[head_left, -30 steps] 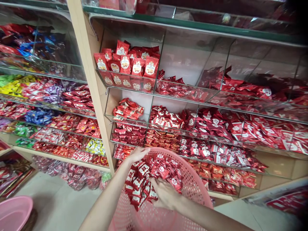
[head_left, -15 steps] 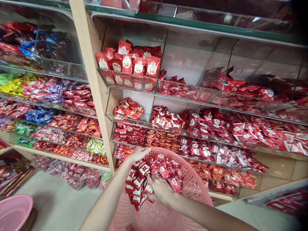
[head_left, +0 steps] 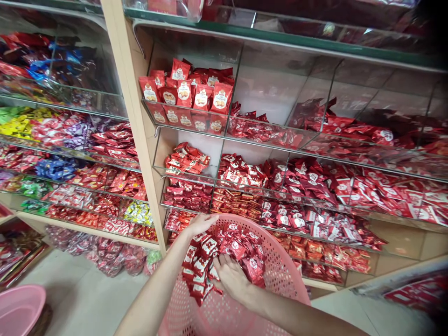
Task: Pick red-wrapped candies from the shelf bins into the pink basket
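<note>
A pink plastic basket with holes in its wall is tilted towards the shelves in front of me. Over its far left rim lies my left hand, hooked on the edge, with the fingertips partly out of sight. Inside, small red and white candy packets are heaped on the left, and darker red packets on the right and at the back. My right hand rests on the heap between the two kinds, its fingers stretched out and a little apart. No packet is visibly gripped in it.
Glass-fronted shelves full of red packets rise beyond the basket. A wooden upright divides them from shelves of mixed-colour sweets. Bagged goods stand on the floor below, and a pink basin is at the lower left.
My right hand has shifted slightly, and its fingers now lie flatter and more spread on the packets. My left hand and the basket stay nearly in place.
</note>
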Available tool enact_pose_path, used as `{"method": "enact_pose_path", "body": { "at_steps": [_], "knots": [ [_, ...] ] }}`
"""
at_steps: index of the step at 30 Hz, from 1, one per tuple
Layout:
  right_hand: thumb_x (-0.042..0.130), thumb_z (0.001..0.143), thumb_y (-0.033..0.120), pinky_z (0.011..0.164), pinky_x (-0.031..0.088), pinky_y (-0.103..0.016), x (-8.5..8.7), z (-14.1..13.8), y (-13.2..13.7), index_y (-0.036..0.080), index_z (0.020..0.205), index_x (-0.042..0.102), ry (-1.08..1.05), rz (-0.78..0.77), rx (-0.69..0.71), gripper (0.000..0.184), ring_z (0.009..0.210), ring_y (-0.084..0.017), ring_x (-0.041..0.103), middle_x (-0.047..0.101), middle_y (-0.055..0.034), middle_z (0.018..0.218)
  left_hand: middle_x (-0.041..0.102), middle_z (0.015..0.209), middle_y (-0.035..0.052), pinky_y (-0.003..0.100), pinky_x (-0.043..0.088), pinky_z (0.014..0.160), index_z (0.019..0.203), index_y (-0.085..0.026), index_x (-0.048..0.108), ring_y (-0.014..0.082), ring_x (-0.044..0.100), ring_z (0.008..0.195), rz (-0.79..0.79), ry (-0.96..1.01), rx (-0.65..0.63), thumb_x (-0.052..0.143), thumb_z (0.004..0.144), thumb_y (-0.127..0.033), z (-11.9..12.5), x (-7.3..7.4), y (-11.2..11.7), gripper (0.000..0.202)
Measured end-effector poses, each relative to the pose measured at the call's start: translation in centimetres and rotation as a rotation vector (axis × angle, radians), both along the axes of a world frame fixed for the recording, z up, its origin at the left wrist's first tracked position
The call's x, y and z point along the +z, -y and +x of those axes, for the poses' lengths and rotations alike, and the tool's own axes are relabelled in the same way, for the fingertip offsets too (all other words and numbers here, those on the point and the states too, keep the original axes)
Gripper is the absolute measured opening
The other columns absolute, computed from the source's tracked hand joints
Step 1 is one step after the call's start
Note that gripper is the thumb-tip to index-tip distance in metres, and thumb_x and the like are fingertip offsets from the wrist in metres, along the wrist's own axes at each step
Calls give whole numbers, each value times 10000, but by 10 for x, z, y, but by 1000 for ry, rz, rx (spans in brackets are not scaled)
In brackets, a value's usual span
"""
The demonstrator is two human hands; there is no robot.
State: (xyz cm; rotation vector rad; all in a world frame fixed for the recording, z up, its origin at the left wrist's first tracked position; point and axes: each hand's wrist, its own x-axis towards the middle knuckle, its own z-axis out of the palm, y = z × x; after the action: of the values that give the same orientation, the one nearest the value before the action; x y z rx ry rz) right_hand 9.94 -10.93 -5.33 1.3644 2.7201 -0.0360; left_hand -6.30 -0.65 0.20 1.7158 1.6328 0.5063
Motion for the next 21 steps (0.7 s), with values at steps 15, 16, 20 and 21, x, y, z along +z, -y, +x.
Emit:
{"method": "enact_pose_path", "body": {
  "at_steps": [15,16,20,21],
  "knots": [
    [499,811,164,792,491,-372,-1,39,10,157,940,603,42,2,337,167,930,-244,580,638,-103,929,697,1014,29,342,401,874,1093,-280,660,266,593,977,-1,19,-6,320,730,-757,0,0,1,688],
    [490,813,154,794,494,-365,-6,39,9,161,949,605,53,-3,360,178,930,-237,583,640,-95,938,700,1000,30,337,407,862,1087,-273,664,263,600,956,-4,17,-6,319,731,-757,0,0,1,693],
    [456,830,140,782,503,-343,-15,31,1,174,974,599,78,-17,343,206,927,-224,594,644,-77,938,705,969,19,329,412,844,1093,-283,661,255,608,931,11,0,-17,317,746,-743,0,-1,0,671],
    [453,830,139,782,502,-336,-14,28,-1,180,980,598,78,-32,330,213,929,-220,596,645,-75,936,705,969,15,326,415,837,1099,-291,658,255,608,933,12,-3,-19,320,749,-739,0,-1,0,662]
  ]
}}
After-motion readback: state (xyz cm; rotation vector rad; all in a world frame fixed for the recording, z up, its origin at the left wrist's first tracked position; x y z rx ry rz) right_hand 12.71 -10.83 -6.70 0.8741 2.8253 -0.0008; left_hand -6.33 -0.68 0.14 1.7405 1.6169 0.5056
